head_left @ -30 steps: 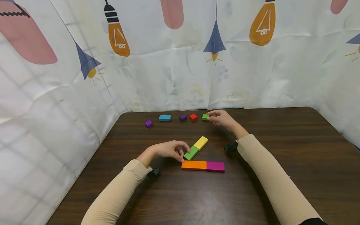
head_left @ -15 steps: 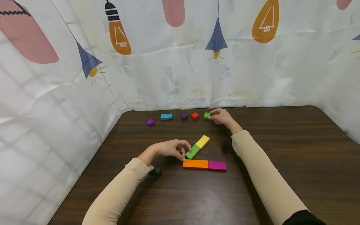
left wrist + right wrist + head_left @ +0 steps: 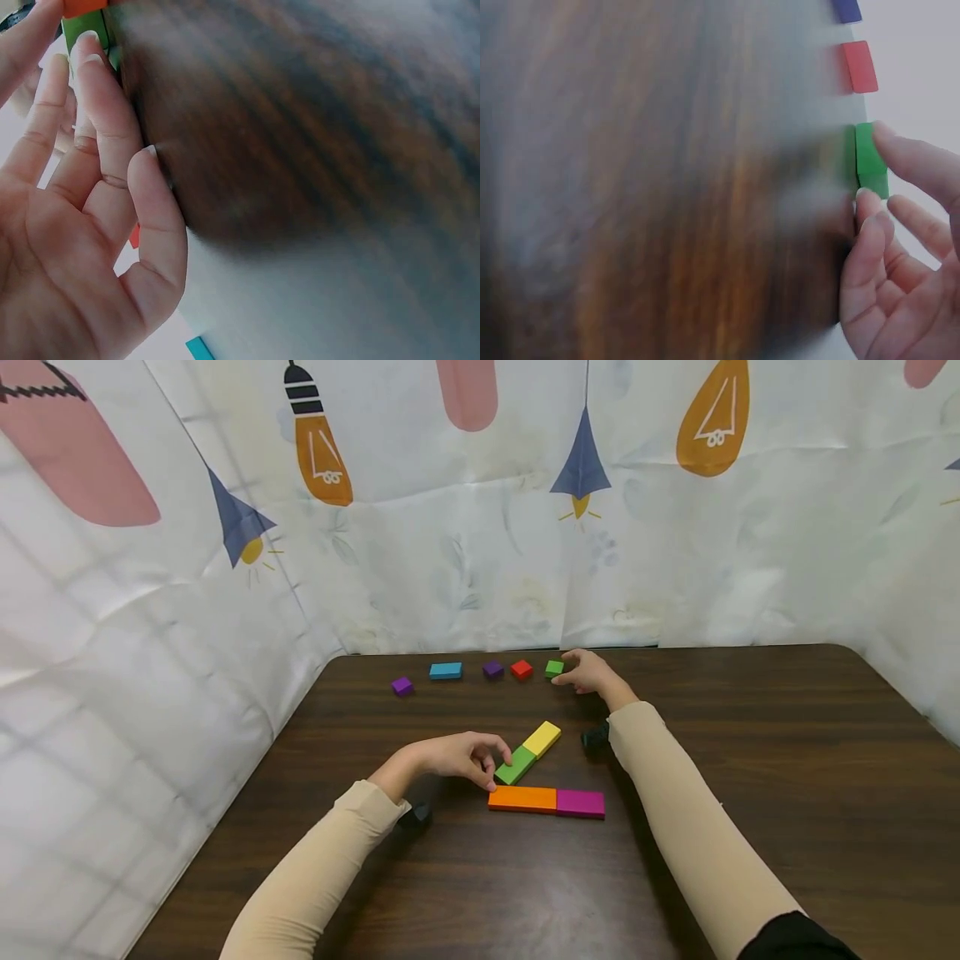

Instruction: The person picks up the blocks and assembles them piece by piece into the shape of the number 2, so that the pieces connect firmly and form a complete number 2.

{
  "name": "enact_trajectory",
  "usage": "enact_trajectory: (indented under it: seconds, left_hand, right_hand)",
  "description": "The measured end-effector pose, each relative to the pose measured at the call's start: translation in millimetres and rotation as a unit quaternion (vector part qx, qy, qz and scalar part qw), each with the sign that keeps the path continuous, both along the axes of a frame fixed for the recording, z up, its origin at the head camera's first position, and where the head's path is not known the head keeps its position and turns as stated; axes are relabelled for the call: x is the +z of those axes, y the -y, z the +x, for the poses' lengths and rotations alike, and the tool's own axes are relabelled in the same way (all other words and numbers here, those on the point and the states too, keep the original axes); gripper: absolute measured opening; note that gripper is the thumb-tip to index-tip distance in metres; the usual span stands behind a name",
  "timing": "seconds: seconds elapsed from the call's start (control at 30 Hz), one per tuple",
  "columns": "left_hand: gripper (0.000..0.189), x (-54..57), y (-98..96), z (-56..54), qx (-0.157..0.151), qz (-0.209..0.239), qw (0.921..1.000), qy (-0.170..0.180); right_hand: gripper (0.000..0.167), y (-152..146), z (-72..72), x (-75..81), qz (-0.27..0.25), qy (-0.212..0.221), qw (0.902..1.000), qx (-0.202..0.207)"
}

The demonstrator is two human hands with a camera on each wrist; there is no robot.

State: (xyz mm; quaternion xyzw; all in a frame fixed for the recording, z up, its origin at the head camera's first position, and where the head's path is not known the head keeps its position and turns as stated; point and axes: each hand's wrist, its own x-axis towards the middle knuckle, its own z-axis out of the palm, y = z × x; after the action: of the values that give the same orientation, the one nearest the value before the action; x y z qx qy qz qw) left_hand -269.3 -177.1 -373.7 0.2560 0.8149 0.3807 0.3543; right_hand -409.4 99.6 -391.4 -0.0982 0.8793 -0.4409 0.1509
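In the head view, my left hand [image 3: 457, 757] stays bent over the near blocks. Its thumb tip is at the left end of an orange block [image 3: 522, 799], its index fingertip at a green block [image 3: 514, 766]. The left wrist view has these fingers loosely bent beside the same green block [image 3: 84, 31]. At the back, my right hand [image 3: 591, 672] has thumb and index finger spread around a small green block [image 3: 554, 668] lying on the table. In the right wrist view, one fingertip is at that block's upper corner [image 3: 870, 146], other fingers just below it.
A magenta block [image 3: 580, 803] adjoins the orange one; a yellow block [image 3: 542, 739] continues the slanted green one. Along the back lie a red block [image 3: 522, 670], a dark purple block [image 3: 492, 670], a blue block [image 3: 446, 671] and a purple block [image 3: 402, 686]. A patterned curtain [image 3: 480, 560] hangs behind the table.
My right hand has shifted slightly left, and its thumb tip now reaches in front of the small green block. My left hand and the blocks keep their places; the head view has drifted a little.
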Motion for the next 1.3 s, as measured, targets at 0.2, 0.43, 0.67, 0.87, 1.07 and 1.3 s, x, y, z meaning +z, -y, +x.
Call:
enact_trajectory:
  seconds: [0.2,0.43,0.67,0.87,1.07,1.3]
  left_hand:
    - [0.035,0.0,-1.1,-0.3,-0.003,0.01,0.9999,-0.001]
    - [0.036,0.6,-1.4,-1.1,0.0,0.006,1.0,-0.006]
    - [0.036,-3.3,0.1,-2.2,-0.001,0.014,0.9999,0.001]
    - [0.035,-4.2,1.0,-2.6,0.0,0.011,0.9999,0.003]
    - [0.035,-4.3,1.1,-1.7,0.004,0.007,0.9999,0.008]
    - [0.036,-4.4,1.1,-0.8,0.008,0.008,0.9999,0.006]
  right_hand:
    - [0.067,4.3,-0.5,7.2,0.048,0.005,0.9988,0.0]
    - [0.058,6.8,-1.3,9.7,0.078,-0.001,0.9968,-0.018]
    - [0.055,3.8,-1.9,4.7,0.054,0.001,0.9981,-0.031]
    - [0.055,1.0,-0.5,1.7,0.021,0.007,0.9991,-0.037]
    - [0.055,1.1,-2.5,-2.4,0.024,0.0,0.9995,-0.022]
    - [0.054,-1.3,1.0,-1.7,0.035,-0.023,0.9991,-0.005]
